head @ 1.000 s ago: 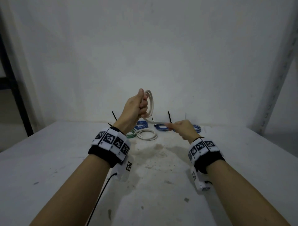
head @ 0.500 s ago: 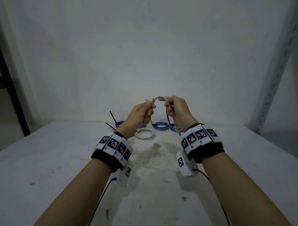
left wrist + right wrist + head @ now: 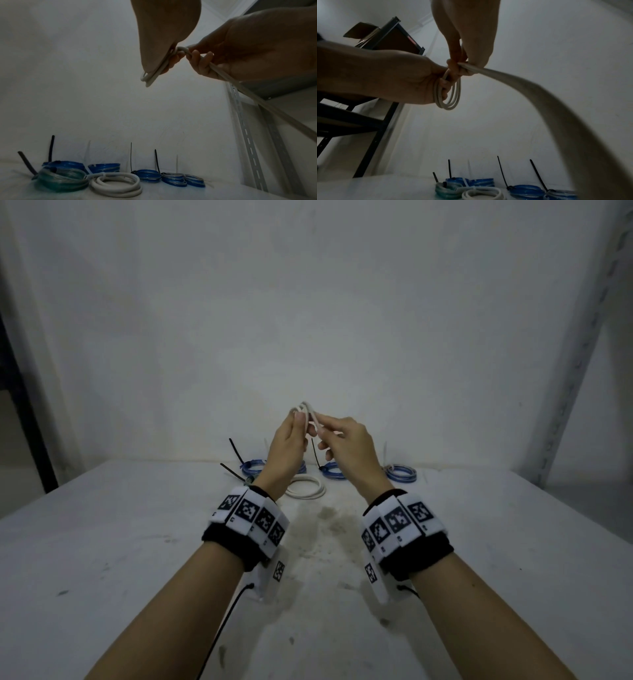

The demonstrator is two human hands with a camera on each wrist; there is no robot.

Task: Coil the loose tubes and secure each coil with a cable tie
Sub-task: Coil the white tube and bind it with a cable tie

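Head view: above the white table (image 3: 137,559), the left hand (image 3: 287,446) grips a small coil of white tube (image 3: 308,414); the right hand (image 3: 346,443) pinches the tube just beside it.

Left wrist view: the tube's free length (image 3: 257,100) slants down from the right hand's curled fingers (image 3: 202,60).

Right wrist view: tied blue coils (image 3: 525,190) and a tied white coil (image 3: 481,194) lie on the table by the wall.

Wristbands (image 3: 246,529): black, behind both hands, with white square-marker blocks
Units (image 3: 378,580): white, beneath wrists
Cable (image 3: 219,635): black
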